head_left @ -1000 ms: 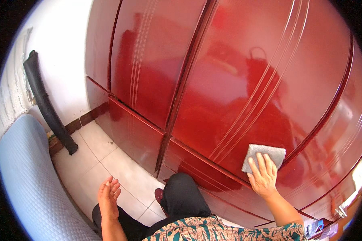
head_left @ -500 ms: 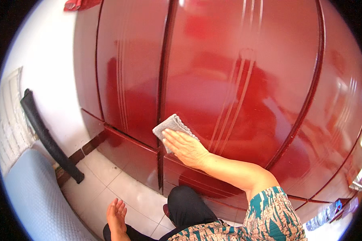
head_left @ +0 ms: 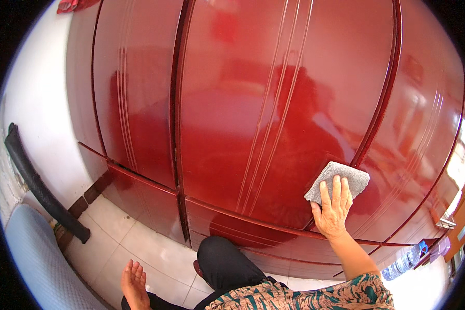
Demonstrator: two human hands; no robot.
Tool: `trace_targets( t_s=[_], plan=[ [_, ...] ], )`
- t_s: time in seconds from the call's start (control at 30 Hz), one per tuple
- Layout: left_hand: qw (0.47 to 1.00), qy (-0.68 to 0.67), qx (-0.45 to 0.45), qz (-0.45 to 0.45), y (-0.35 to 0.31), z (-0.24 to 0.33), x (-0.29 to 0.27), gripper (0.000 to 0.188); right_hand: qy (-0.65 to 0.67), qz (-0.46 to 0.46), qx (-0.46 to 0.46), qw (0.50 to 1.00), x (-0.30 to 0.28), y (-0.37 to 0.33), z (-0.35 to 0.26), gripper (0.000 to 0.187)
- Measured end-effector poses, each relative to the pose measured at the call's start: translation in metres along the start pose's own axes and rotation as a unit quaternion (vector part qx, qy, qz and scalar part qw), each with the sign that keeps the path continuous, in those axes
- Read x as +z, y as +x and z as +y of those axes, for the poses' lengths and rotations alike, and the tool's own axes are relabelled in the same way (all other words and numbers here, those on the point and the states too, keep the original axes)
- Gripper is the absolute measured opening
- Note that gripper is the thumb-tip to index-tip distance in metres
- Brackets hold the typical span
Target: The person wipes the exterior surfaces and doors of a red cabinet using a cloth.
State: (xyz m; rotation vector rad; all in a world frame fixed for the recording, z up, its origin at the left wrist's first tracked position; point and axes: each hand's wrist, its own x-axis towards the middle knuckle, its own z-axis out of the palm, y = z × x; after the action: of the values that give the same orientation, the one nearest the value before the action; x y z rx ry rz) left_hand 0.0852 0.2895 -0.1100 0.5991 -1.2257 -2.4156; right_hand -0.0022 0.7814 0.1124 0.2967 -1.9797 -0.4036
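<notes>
Grey cloth point(head_left: 339, 179) — long axis tilted, right hand point(head_left: 331, 214) (flat)

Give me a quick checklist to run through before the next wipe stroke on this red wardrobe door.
1. Cloth against the surface: ok. The grey cloth lies flat on the glossy red wardrobe door.
2. Hand on the cloth: ok. The right hand presses its lower part with fingers spread; the upper corner is uncovered.
3. Groove nearby: ok. The cloth sits just beside the dark vertical groove, on the panel to its left.
4. Other hand clear: ok. The left hand is low, over the tiled floor, holding nothing.
5. Cloth still clean: cannot tell, the working face is hidden.
6. Streaks left on the panel: cannot tell through the reflections.
</notes>
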Motion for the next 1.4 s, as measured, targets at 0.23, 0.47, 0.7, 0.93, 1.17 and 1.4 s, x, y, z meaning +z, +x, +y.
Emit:
trace_targets(
  t_s=[0.23, 0.47, 0.7, 0.93, 1.17, 1.4],
  plan=[
    [1.0, 0.01, -0.014, 0.02, 0.001, 0.002, 0.0, 0.052, 0.052, -0.02, 0.018, 0.998, 0.007, 0.068, -0.063, 0.066],
    [1.0, 0.002, -0.005, 0.012, 0.006, -0.007, -0.006, 0.054, 0.132, -0.032, -0.17, 0.976, 0.034, 0.152, -0.153, 0.074],
    [1.0, -0.001, -0.003, 0.012, 0.0, -0.003, 0.006, 0.05, 0.132, -0.004, -0.275, 0.952, 0.063, 0.184, -0.191, 0.075],
    [1.0, 0.002, 0.009, 0.026, -0.005, 0.002, 0.0, 0.048, 0.162, -0.025, -0.104, 0.981, 0.008, 0.134, -0.098, 0.074],
    [0.999, 0.009, -0.015, 0.04, -0.009, 0.006, 0.016, 0.046, 0.017, 0.097, 0.116, 0.988, -0.012, 0.074, -0.018, 0.069],
    [0.999, 0.011, -0.019, 0.048, -0.001, 0.0, 0.009, 0.044, 0.024, 0.034, 0.086, 0.995, -0.004, 0.107, -0.061, 0.073]
  ],
)
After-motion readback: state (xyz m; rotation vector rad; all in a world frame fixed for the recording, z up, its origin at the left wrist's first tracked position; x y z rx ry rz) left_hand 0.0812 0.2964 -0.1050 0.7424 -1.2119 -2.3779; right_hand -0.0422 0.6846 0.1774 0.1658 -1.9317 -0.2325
